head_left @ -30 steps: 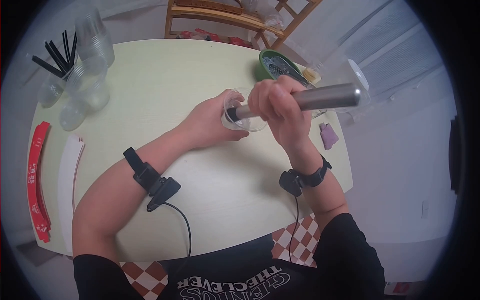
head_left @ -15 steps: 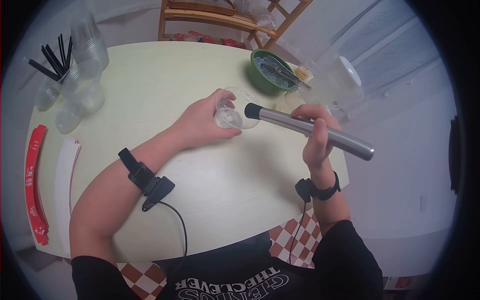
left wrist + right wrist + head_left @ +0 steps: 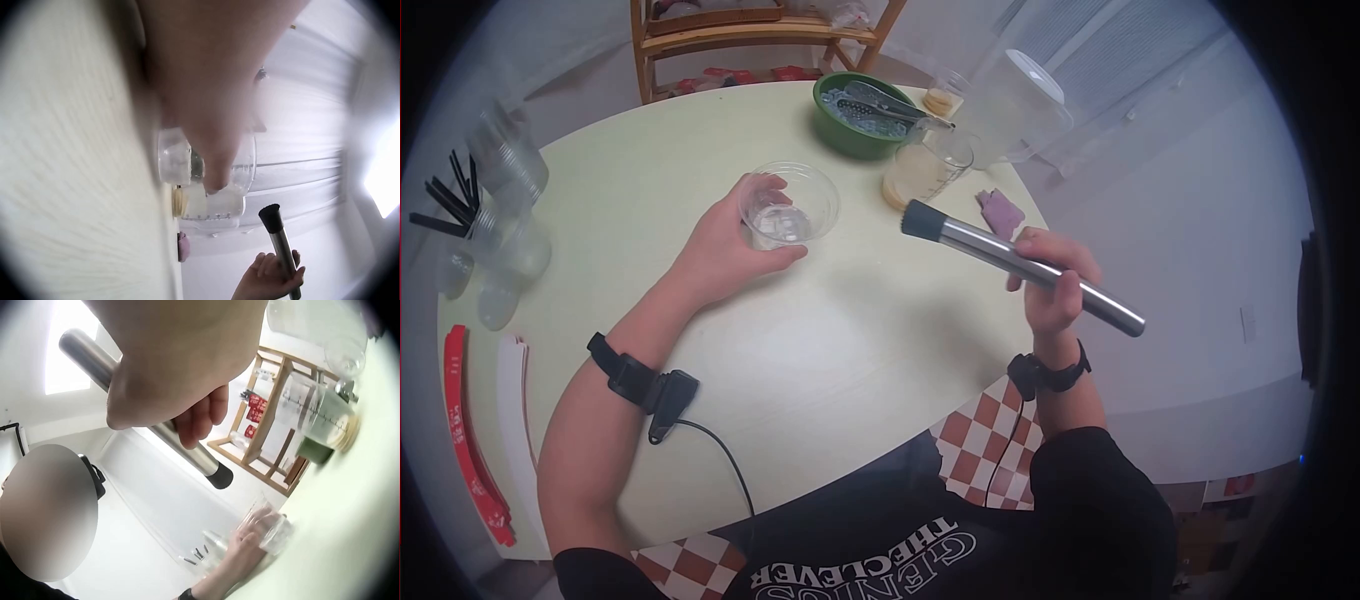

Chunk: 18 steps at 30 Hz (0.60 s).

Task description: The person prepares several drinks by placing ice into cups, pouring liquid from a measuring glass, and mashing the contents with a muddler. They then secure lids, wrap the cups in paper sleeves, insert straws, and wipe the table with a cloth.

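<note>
My left hand (image 3: 725, 245) grips a clear plastic cup (image 3: 820, 205) that stands on the table, thumb on the near side and fingers round the far side. Clear pieces like ice lie in the cup's bottom. Up to the right, my right hand (image 3: 1060, 285) holds a steel muddler (image 3: 985, 245) by its shaft. The muddler's dark toothed head (image 3: 922, 220) points left, towards the cup but well apart from it. In the right wrist view the muddler (image 3: 203, 459) slants down from the palm, and the cup (image 3: 278, 534) stands beyond it.
At the back, a green bowl (image 3: 845, 135) holds ice and metal tongs (image 3: 890, 105). Beside it stand a measuring jug (image 3: 935, 165) and a purple cloth (image 3: 1000, 213). On the left are stacked cups (image 3: 510, 160), black straws (image 3: 450, 200) and a red paper strip (image 3: 465, 430).
One second ago the muddler's head was in the cup; my right hand has lifted it out and drawn it right. My left hand stays round the cup. The head view has turned right.
</note>
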Available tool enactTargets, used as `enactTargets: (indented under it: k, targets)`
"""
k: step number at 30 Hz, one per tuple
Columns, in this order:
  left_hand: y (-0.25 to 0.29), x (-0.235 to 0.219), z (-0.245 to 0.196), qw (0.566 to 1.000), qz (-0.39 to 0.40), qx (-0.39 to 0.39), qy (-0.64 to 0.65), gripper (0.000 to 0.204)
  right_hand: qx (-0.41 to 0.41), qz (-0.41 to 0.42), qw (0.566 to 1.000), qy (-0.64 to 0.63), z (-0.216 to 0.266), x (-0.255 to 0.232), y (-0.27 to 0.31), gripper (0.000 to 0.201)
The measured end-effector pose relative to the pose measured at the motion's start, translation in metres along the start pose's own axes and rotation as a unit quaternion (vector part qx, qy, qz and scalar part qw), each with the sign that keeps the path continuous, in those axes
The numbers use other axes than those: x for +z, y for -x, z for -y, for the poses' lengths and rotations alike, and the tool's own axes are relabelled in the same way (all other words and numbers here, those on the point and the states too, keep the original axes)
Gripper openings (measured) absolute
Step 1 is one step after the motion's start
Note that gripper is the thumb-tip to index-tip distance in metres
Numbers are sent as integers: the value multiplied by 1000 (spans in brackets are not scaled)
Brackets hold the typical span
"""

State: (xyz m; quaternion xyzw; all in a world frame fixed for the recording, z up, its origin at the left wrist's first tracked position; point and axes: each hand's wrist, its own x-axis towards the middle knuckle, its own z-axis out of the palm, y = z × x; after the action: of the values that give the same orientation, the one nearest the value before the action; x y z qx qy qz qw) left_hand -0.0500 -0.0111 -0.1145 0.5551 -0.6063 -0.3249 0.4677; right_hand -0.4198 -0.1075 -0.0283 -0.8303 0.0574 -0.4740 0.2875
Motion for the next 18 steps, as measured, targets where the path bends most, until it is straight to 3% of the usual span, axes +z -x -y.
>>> enactTargets:
  k: [6,9,10,13,14,16,17,18]
  targets:
    - [0,1,-1,1000,0,-1,-2,80,71,-50,993,85,-29,-71,24,41]
    - [0,2,1,1000,1,-2,2,80,188,33,941,278,-60,-84,31,27]
    - [0,2,2,1000,0,0,8,81,187,29,941,279,-70,-86,31,27]
    - [0,1,1,1000,2,-4,-3,82,164,209,916,302,-94,-87,28,31]
    - [-1,1,2,1000,0,-3,-6,82,161,207,917,301,-97,-87,26,31]
    - [-1,0,4,1000,5,2,0,83,175,281,870,364,-103,-84,22,36]
    - [0,0,4,1000,2,2,-3,83,238,293,855,354,-110,-87,20,39]
    - [0,0,3,1000,4,-3,2,83,233,292,858,353,-114,-88,21,39]
